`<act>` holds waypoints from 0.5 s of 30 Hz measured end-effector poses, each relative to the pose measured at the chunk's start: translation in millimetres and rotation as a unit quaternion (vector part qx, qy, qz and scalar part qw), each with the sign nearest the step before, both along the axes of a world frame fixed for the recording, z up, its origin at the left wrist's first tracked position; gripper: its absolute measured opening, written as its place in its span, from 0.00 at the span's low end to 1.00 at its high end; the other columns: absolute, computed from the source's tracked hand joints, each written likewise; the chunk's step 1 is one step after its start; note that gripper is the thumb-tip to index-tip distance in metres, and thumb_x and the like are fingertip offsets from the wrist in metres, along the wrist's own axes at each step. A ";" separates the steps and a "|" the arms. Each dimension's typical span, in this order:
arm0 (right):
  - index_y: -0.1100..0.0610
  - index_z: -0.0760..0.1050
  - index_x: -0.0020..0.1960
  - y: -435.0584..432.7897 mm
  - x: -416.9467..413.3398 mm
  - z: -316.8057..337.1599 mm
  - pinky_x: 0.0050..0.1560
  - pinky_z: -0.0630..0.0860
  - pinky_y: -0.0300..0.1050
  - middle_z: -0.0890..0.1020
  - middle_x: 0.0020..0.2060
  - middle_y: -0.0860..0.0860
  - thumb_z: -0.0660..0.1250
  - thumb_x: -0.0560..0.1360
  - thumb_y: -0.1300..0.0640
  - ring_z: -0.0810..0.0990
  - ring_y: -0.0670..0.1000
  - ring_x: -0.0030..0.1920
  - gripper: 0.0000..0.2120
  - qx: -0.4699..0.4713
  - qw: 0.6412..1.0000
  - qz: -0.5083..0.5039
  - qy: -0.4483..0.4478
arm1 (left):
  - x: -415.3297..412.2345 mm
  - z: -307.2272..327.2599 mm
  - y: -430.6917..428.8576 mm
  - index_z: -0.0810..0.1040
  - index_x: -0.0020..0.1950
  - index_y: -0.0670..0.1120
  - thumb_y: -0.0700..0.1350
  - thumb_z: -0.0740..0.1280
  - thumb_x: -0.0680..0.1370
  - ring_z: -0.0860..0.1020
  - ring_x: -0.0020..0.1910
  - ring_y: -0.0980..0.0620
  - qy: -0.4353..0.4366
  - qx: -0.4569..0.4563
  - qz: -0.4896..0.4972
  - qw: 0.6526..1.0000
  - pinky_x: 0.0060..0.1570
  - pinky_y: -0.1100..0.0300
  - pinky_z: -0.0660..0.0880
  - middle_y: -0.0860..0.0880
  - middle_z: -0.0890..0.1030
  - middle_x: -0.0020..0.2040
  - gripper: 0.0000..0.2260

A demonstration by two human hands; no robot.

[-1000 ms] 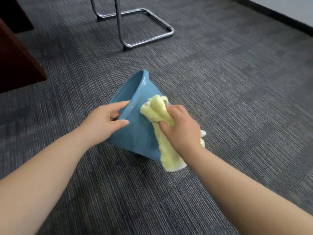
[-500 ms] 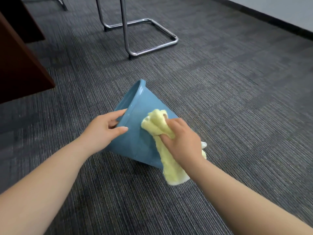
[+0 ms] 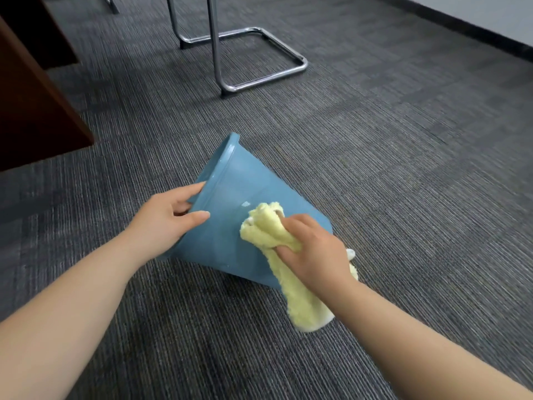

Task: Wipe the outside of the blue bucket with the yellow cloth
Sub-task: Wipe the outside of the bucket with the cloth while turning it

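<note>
Nearest to me, my right hand (image 3: pixel 314 252) holds the yellow cloth (image 3: pixel 265 229) bunched in curled fingers and presses it flat on the side wall of the blue bucket (image 3: pixel 239 186). The free tail of the cloth hangs down past my wrist to the carpet floor (image 3: pixel 403 168). A second ago the bunch was just beside the rim. Now it sits about midway along the wall, nearer to the base, so one stroke from rim towards bottom is under way.

I judge that this upper strip of the outside is mostly covered. The side that lies on the floor and the far side are not yet wiped, and for them the bucket must be rolled.

A little farther, my left hand (image 3: pixel 164 223) grips the rim, with the thumb on the outside and the fingers hooked over the edge. It keeps the bucket steady, as it did before.

The bucket lies tipped on its side on the floor, mouth to the left and away from me. Since a second ago it shows me less of its opening. I cannot see inside it from here; it is probably empty, but I cannot confirm this.

Beyond it stands a chrome chair frame (image 3: pixel 300 63), well apart. Dark wooden furniture (image 3: pixel 34 111) is at the left, and a pale wall (image 3: pixel 490 13) at the far right.
</note>
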State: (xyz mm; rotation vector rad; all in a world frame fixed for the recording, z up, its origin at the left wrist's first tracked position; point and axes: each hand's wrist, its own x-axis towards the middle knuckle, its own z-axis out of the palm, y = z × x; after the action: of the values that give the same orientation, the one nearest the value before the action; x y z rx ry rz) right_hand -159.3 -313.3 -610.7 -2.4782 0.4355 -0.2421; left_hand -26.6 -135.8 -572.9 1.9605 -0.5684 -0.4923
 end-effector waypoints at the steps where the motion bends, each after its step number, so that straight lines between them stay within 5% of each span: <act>1: 0.49 0.72 0.59 -2.4 0.1 -1.0 0.40 0.63 0.42 0.77 0.56 0.47 0.66 0.70 0.52 0.77 0.54 0.50 0.18 -0.016 1.000 0.011 0.001 | 0.1 -0.5 0.9 0.71 0.49 0.66 0.37 0.66 0.72 0.77 0.35 0.70 0.000 0.000 0.003 1.000 0.39 0.69 0.72 0.68 0.80 0.30 0.22; 8: 0.49 0.71 0.60 -32.4 -2.4 -10.9 0.41 0.62 0.42 0.76 0.55 0.49 0.62 0.72 0.51 0.76 0.54 0.50 0.16 0.019 0.991 -0.130 0.023 | -4.3 -0.1 -5.2 0.69 0.50 0.66 0.37 0.66 0.72 0.77 0.35 0.71 -0.001 -0.009 -0.003 1.000 0.33 0.78 0.70 0.69 0.79 0.30 0.22; 15: 0.50 0.71 0.60 -27.6 -16.0 -16.9 0.40 0.62 0.41 0.76 0.56 0.47 0.65 0.71 0.51 0.77 0.54 0.50 0.18 -0.025 0.998 -0.059 0.027 | -5.6 1.6 -5.0 0.70 0.48 0.66 0.36 0.65 0.72 0.76 0.35 0.73 -0.028 -0.006 -0.002 1.000 0.32 0.80 0.68 0.69 0.79 0.30 0.22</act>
State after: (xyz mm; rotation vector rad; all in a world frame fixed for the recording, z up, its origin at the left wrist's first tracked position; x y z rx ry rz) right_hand -175.4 -340.8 -627.6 -2.5151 0.6070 -0.2374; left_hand -32.3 -140.8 -571.3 1.9667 -0.6087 -0.4365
